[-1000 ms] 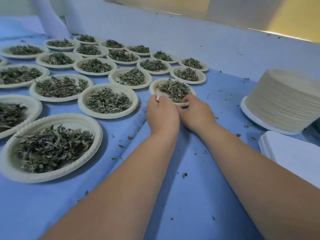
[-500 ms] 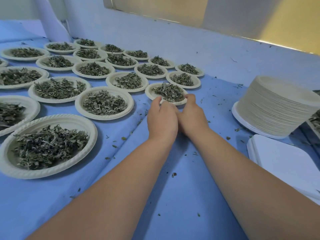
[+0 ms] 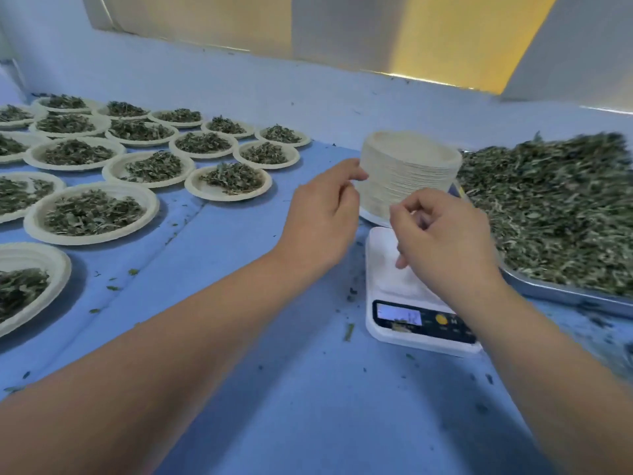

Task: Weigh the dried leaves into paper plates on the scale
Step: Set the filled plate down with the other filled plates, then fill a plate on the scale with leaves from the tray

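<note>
A white digital scale (image 3: 383, 269) sits on the blue cloth with nothing on its platform and its display lit. Just behind it stands a tall stack of empty paper plates (image 3: 411, 166). My left hand (image 3: 322, 217) hovers at the stack's left side with loosely curled fingers, their tips close to the plates' edges. Over the scale platform and in front of the stack is my right hand (image 3: 442, 241), thumb and forefinger close together and holding nothing I can see. A metal tray (image 3: 548, 293) at the right holds a heap of dried leaves (image 3: 555, 207).
Several paper plates filled with leaves cover the left of the table in rows; the nearest to my hands is a filled plate (image 3: 229, 182). Leaf crumbs lie scattered on the blue cloth (image 3: 274, 389). A blue wall rises along the back.
Both hands have let go of the filled plate at the end of its row and moved right to the plate stack and scale. My view has swung right, revealing the scale and leaf tray.
</note>
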### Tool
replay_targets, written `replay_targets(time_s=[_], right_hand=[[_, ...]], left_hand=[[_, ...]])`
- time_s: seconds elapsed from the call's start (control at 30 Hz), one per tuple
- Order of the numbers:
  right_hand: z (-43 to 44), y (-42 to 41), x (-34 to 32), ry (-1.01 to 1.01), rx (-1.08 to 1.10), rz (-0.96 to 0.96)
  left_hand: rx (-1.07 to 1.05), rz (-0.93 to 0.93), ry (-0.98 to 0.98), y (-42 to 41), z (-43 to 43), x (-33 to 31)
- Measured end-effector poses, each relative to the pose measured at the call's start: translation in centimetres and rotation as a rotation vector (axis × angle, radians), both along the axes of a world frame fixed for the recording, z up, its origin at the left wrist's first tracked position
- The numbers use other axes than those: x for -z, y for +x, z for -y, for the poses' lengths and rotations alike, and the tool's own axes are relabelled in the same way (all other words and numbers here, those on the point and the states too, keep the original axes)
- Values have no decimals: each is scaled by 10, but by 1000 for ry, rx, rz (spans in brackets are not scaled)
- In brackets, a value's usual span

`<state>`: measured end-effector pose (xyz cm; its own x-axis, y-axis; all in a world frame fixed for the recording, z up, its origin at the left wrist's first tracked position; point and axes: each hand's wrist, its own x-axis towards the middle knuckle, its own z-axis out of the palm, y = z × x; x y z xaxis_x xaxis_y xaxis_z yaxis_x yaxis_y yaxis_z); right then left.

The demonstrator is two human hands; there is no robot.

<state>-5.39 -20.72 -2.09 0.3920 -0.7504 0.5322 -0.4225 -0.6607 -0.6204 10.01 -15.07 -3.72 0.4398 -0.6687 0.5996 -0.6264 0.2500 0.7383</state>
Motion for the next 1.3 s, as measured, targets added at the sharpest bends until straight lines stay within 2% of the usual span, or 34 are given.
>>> replay_targets(time_s=[0.13, 0.27, 0.37, 0.47, 0.77, 0.97, 1.3], right_hand=[[36, -67, 5, -23, 242, -19], [58, -113, 28, -102, 389, -131], [73, -126, 39, -113, 321, -281], [81, -129, 41, -122, 323, -261], [80, -126, 46, -104, 300, -287], [81, -125, 46, -102, 300, -273], [82, -126, 47, -104, 299, -270]], left_hand=[[5, 421, 48, -21, 33, -32], [-69, 686, 197, -29, 69, -57], [-139, 795, 426, -34, 93, -64], [-190, 910, 563, -39, 105, -63], [-248, 1209, 540, -41, 113, -63], [-215, 1242, 499, -34, 114, -65], [-155, 1085, 334, -23, 110, -63]])
